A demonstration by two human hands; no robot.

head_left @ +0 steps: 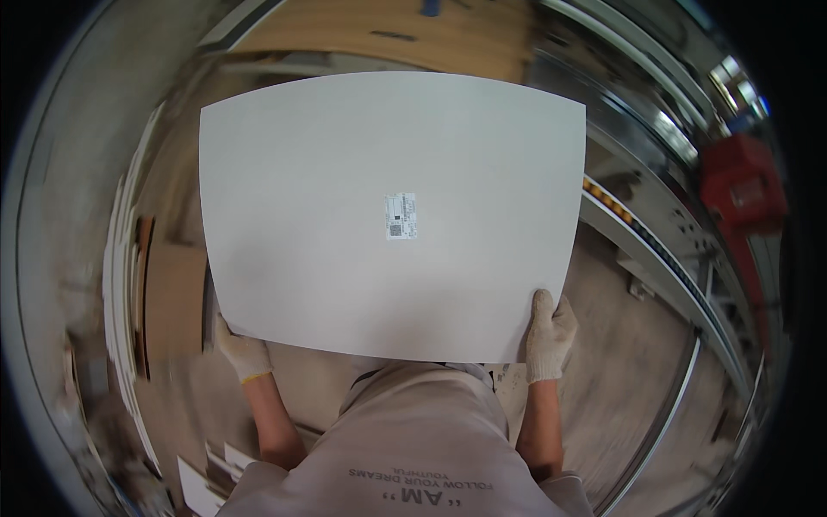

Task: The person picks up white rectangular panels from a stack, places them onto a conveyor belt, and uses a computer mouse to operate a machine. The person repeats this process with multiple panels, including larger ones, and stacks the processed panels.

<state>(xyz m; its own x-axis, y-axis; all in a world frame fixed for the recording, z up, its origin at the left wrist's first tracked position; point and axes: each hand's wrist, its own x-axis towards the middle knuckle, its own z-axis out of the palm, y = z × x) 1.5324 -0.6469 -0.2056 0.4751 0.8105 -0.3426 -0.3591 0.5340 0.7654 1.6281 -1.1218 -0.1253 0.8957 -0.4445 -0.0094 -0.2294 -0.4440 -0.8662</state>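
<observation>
A large white rectangular panel [327,172] spans the middle of the view, held out in front of my body. Near its centre sticks a small printed label [401,216]. My left hand [242,349], in a pale knitted work glove, grips the near left corner, its fingers mostly hidden beneath the board. At the near right corner my right hand [550,338], gloved alike, is closed on the edge with the thumb lying on top and the other fingers around the side.
Several boards [125,284] lean along the left wall, a brown one [175,302] among them. On the right runs a machine rail with a yellow-and-black strip [633,220], and a red machine part [741,183] stands beyond. A wooden surface [465,34] lies ahead.
</observation>
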